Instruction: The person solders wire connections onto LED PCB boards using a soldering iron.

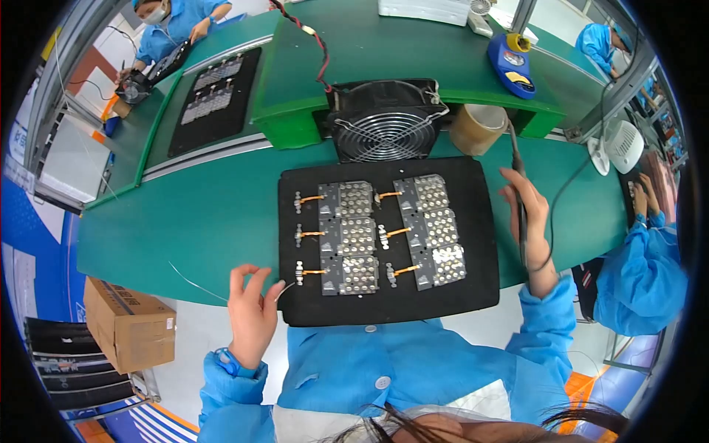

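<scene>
At the left edge of a black pad (384, 311), my left hand (251, 306) pinches a thin silvery solder wire (193, 282). The wire trails off to the left, and its short end pokes out over the pad. My right hand (530, 210), right of the pad, is closed round a dark soldering iron (516, 156) with its front end pointing away from me. On the pad lie two columns of small circuit boards, a left column (357, 236) and a right column (442, 227). Orange flex strips (312, 234) run from the boards to small metallic parts. Neither hand touches the boards.
Behind the pad stands a black fan (385, 122) with a wire guard, beside a tape roll (478, 130). A blue iron stand (511, 66) sits on the green shelf (413, 52). The iron's cable (567, 188) loops at right. Co-workers sit nearby; a carton (133, 325) is at lower left.
</scene>
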`<control>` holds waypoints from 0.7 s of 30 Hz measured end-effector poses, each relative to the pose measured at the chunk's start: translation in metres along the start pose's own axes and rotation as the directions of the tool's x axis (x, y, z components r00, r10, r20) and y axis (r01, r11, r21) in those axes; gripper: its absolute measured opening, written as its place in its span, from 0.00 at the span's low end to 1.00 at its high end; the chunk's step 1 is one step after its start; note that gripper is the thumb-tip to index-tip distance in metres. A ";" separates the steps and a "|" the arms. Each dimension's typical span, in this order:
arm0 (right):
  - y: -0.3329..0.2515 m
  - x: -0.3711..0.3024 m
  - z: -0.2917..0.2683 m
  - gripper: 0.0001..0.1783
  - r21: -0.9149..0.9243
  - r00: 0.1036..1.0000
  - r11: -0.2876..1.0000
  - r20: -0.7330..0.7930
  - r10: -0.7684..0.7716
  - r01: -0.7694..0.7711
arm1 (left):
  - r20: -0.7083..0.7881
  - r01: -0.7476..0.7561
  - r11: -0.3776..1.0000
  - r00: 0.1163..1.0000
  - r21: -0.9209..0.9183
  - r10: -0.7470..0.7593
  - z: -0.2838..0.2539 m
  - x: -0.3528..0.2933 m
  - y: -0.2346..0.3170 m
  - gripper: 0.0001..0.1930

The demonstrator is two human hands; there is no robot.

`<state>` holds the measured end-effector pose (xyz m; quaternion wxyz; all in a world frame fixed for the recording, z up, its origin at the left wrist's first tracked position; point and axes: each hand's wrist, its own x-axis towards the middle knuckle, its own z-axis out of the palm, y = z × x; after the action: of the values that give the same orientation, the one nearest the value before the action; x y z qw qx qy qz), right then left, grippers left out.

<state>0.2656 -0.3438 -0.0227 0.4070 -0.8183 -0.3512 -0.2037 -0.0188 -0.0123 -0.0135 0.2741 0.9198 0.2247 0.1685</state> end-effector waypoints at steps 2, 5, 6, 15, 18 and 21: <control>-0.017 -0.010 -0.004 0.16 -0.196 0.995 0.975 0.035 -0.096 0.101 | 0.029 0.022 0.999 0.999 0.040 -0.023 -0.005 -0.011 -0.009 0.12; -0.030 -0.037 -0.004 0.18 -0.177 0.987 0.982 0.137 0.090 -0.065 | 0.206 0.018 0.996 0.979 -0.083 -0.001 -0.008 -0.024 -0.007 0.13; -0.036 -0.043 -0.002 0.18 -0.168 0.987 0.984 0.136 0.087 -0.064 | 0.202 0.020 0.997 0.979 -0.075 -0.004 -0.007 -0.026 -0.004 0.13; -0.077 -0.060 -0.004 0.21 -0.207 0.995 0.976 0.060 0.085 -0.071 | 0.286 0.268 0.803 0.950 -0.532 -0.127 -0.015 -0.035 -0.005 0.21; -0.096 -0.068 -0.004 0.24 0.069 0.943 0.941 0.021 0.332 -0.332 | 0.363 0.425 0.209 0.890 -0.881 -0.277 -0.014 -0.042 -0.006 0.25; -0.104 -0.077 -0.001 0.28 0.186 0.941 0.923 0.037 0.337 -0.338 | 0.306 0.316 0.005 0.922 -0.949 -0.236 -0.011 -0.036 0.003 0.26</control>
<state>0.1368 -0.3319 -0.0150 0.5111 -0.8245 -0.2238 -0.0944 -0.0532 -0.0284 -0.0092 0.8571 0.4270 0.2159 0.1908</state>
